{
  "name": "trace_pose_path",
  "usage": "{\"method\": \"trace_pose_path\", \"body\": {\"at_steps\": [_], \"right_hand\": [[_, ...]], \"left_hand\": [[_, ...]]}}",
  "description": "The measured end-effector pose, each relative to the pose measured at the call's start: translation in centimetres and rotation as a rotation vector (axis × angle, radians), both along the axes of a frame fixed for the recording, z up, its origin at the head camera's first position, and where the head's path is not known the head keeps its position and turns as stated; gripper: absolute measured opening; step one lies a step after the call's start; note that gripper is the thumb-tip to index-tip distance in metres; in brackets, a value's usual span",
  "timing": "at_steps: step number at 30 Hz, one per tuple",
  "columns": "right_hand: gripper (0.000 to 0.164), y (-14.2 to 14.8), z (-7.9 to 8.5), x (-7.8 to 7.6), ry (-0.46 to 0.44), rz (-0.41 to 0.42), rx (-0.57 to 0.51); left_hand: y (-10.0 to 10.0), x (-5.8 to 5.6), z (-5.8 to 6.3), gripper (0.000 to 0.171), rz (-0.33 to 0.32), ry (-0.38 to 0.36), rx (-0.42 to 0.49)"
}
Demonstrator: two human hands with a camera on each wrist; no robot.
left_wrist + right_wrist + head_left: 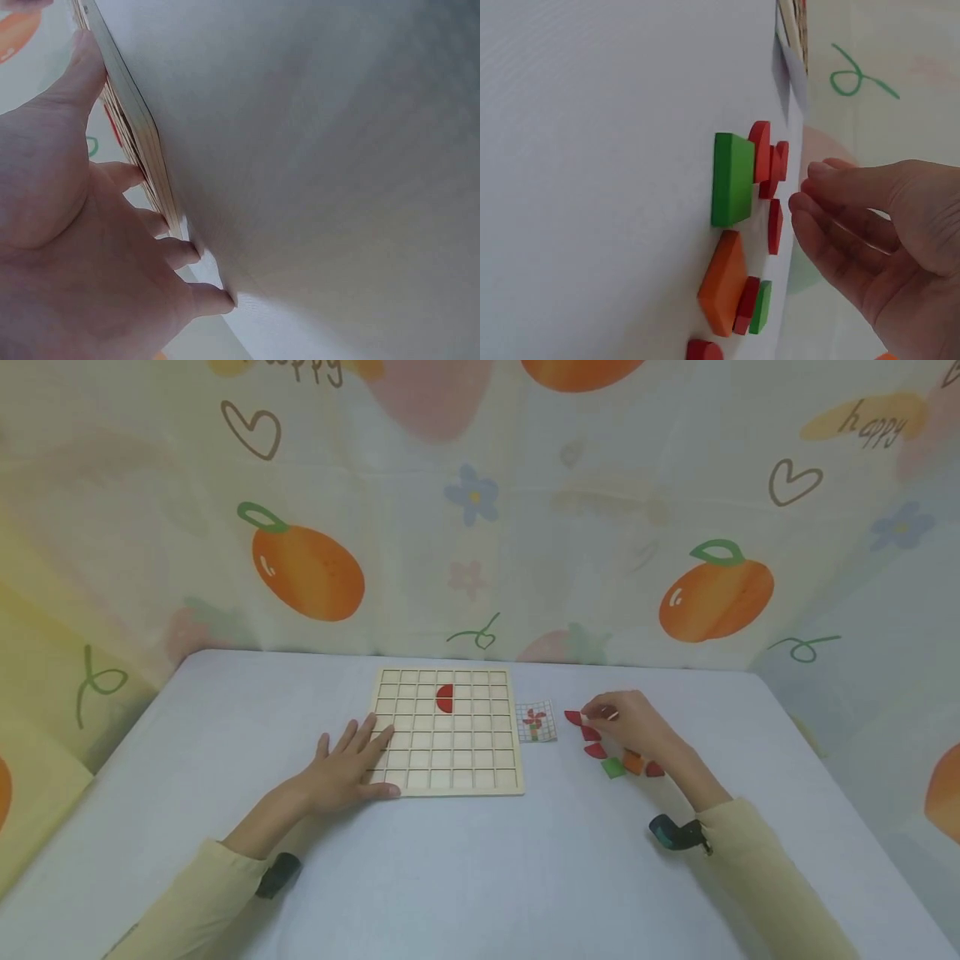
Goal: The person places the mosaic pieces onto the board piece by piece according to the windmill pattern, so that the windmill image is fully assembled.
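My left hand lies spread over the left edge of a wooden grid board. In the left wrist view its thumb presses the board's near edge, and some fingertips reach the tabletop. Two red quarter-circle pieces sit together on the board as a half circle. Just above several red quarter-circle pieces at the right is my right hand. Its thumb and fingers are bent toward each other, with a small gap and no piece visible between them in the right wrist view.
Between board and loose pieces lies a small pattern card with a printed flower-like figure. A green square piece and an orange piece lie near the right hand. Behind the white table hangs a fruit-patterned cloth.
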State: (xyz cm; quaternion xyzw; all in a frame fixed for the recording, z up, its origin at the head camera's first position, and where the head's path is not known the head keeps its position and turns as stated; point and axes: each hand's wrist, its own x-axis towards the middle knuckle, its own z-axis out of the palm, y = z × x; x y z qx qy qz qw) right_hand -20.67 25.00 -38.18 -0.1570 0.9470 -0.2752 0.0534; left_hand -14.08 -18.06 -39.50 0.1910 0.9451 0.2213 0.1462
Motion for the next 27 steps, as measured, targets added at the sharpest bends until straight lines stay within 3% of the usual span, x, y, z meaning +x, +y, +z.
{"method": "trace_pose_path", "body": {"at_steps": [6,27], "right_hand": [[0.023,0.07,-0.38,0.32,-0.069,-0.017,-0.006],[0.024,-0.19,-0.64,0.49,-0.031,0.005,-0.014]], "left_hand": [[-0.1,-0.09,-0.16,0.095,0.0,0.003,0.004],[0.1,-0.07,-0.17,0.095,0.003,-0.003,-0.004]]}}
